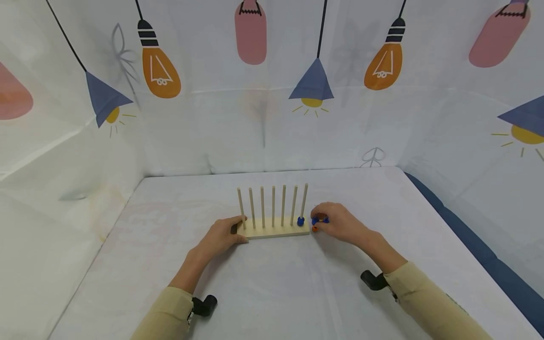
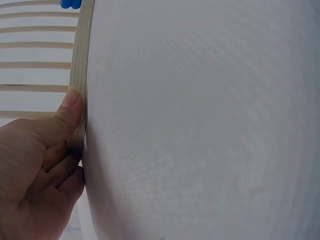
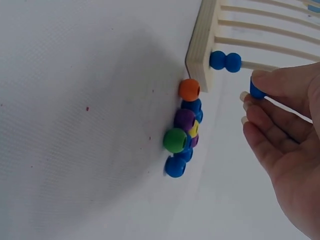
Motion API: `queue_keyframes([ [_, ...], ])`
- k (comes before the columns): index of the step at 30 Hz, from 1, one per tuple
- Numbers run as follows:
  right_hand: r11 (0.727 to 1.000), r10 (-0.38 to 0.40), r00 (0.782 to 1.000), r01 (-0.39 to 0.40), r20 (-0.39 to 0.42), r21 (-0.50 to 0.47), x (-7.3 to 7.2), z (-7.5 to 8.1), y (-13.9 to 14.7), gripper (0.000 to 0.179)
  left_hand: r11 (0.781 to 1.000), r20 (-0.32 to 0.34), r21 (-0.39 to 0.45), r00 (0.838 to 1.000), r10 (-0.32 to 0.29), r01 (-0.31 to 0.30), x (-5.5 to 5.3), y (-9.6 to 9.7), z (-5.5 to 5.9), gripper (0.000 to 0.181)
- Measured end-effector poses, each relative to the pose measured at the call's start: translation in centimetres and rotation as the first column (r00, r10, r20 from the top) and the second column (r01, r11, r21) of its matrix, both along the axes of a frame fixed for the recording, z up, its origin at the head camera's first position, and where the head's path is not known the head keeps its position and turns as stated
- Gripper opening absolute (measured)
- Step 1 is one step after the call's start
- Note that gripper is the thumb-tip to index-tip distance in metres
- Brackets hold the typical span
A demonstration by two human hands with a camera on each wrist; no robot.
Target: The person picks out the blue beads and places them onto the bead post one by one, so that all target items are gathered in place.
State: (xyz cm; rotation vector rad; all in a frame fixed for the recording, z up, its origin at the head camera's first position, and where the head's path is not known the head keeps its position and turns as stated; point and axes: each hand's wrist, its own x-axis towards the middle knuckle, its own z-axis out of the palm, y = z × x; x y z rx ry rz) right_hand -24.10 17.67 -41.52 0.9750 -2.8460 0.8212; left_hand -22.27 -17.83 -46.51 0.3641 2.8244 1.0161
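A pale wooden base (image 1: 276,230) stands on the white table with several upright pegs in a row. My left hand (image 1: 223,233) grips its left end; in the left wrist view the thumb (image 2: 72,102) lies along the front edge. Two blue beads (image 3: 225,61) are stacked low on the rightmost peg. Beside that end, my right hand (image 1: 340,222) pinches a blue bead (image 3: 257,90) between thumb and fingertips. Loose beads lie on the table beneath this hand, among them an orange bead (image 3: 189,90), a green bead (image 3: 175,140) and a purple bead (image 3: 184,120).
The white table (image 1: 272,288) spreads in front of and around the peg base. Behind it hangs a white cloth (image 1: 212,127) printed with lamps and bulbs. Blue material (image 1: 463,236) runs along the table's right edge.
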Motion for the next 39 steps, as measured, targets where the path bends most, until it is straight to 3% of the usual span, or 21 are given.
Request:
queue_keyframes([
  [11, 0.995, -0.019, 0.996, 0.011, -0.086, -0.098, -0.2, 1.0, -0.4, 0.02, 1.0, -0.012, 0.009, 1.0, -0.003, 0.003, 0.1, 0.1, 0.1, 0.067],
  [20, 0.993, -0.016, 0.985, -0.005, -0.17, -0.12, -0.3, 1.8, -0.6, 0.021, 1.0, -0.019, 0.001, 1.0, -0.002, 0.002, 0.1, 0.1, 0.1, 0.068],
  [33, 0.975, -0.063, 0.969, 0.01, -0.238, -0.221, -0.7, 2.6, -1.0, 0.023, 1.0, -0.023, -0.007, 1.0, -0.007, 0.007, 0.1, 0.1, 0.1, 0.067],
  [39, 0.966, -0.107, 0.969, 0.048, -0.222, -0.255, -0.7, 3.1, -1.2, 0.022, 1.0, -0.023, -0.003, 1.0, -0.013, 0.013, 0.1, 0.1, 0.0, 0.067],
])
